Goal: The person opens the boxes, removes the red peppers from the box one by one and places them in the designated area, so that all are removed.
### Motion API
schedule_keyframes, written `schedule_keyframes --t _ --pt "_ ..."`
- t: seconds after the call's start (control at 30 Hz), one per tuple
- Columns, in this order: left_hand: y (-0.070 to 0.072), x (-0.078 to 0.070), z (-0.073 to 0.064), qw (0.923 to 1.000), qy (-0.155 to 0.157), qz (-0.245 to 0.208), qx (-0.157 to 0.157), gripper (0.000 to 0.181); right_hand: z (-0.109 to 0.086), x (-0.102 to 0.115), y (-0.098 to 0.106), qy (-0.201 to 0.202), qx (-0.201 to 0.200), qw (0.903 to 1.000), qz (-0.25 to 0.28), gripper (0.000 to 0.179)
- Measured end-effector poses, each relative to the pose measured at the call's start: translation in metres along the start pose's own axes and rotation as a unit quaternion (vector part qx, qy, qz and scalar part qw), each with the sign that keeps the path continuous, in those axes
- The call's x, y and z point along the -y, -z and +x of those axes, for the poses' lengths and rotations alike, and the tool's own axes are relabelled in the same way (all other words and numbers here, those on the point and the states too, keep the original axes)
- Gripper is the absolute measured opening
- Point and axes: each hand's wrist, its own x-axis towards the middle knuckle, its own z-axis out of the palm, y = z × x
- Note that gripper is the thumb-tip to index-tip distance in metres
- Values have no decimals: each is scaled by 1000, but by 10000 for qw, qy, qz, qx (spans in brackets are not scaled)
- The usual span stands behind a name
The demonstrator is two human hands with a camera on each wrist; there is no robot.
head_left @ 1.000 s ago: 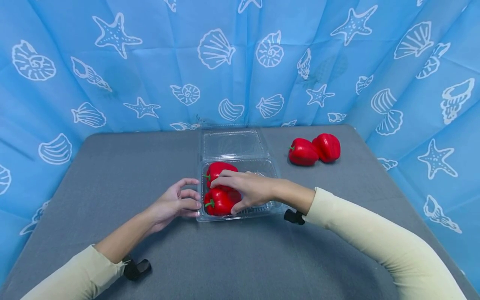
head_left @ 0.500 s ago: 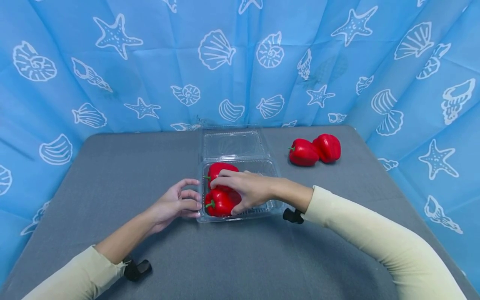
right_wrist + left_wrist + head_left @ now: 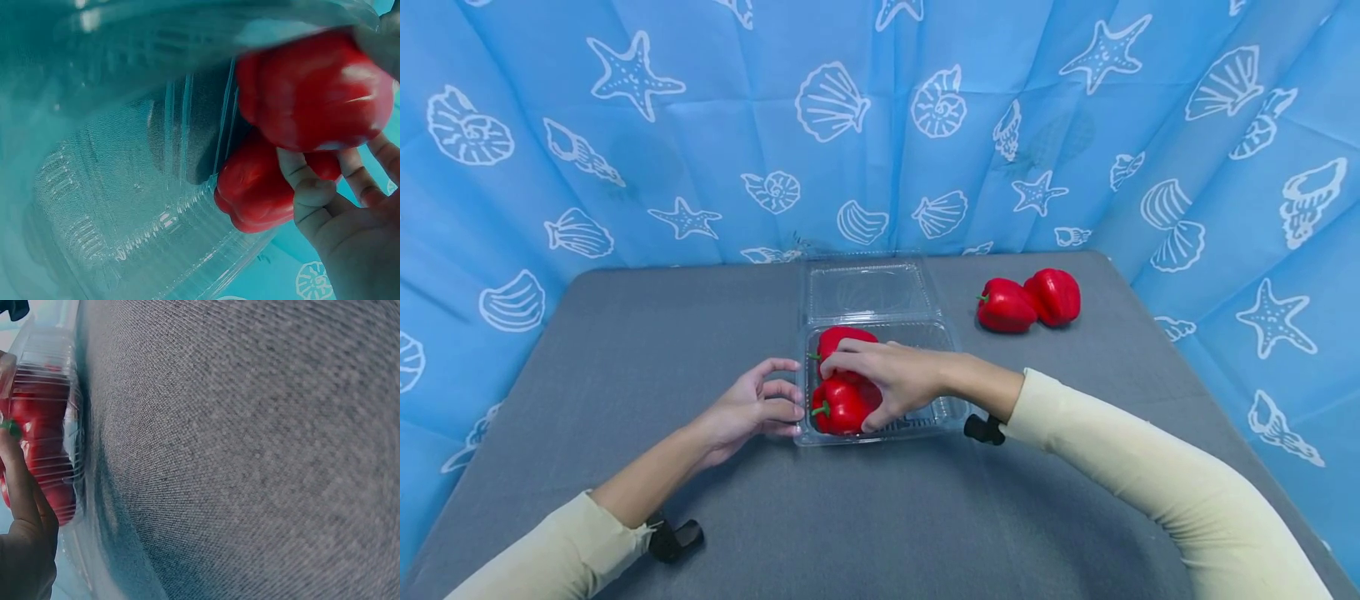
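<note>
A clear plastic clamshell container (image 3: pixel 934 335) lies in the middle of the table, its lid (image 3: pixel 867 288) folded back toward the curtain. Two red bell peppers are in its left half. My right hand (image 3: pixel 904 377) reaches in from the right and grips the nearer bell pepper (image 3: pixel 841 407), thumb in front and fingers behind. The farther bell pepper (image 3: pixel 256 187) lies just beyond those fingers, partly covered by them in the head view. My left hand (image 3: pixel 747 410) is beside the container's left rim, fingers loosely bent and fingertips right at the edge.
Two more red bell peppers, one stemmed (image 3: pixel 1006 305) and one behind it (image 3: pixel 1054 297), sit side by side at the table's back right. A grey cloth covers the table (image 3: pixel 685 333). A blue curtain (image 3: pixel 722 108) with shell prints hangs behind it.
</note>
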Motion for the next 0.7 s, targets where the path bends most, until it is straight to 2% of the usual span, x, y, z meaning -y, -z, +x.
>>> schedule_keyframes --t 0.4,0.7 --pt "-1 1 1 10000 42 10 -30 66 -1 -5 -2 54 -167 9988 465 71" --pt "-1 1 0 10000 51 11 -71 65 -1 -5 -3 61 -279 9979 574 72"
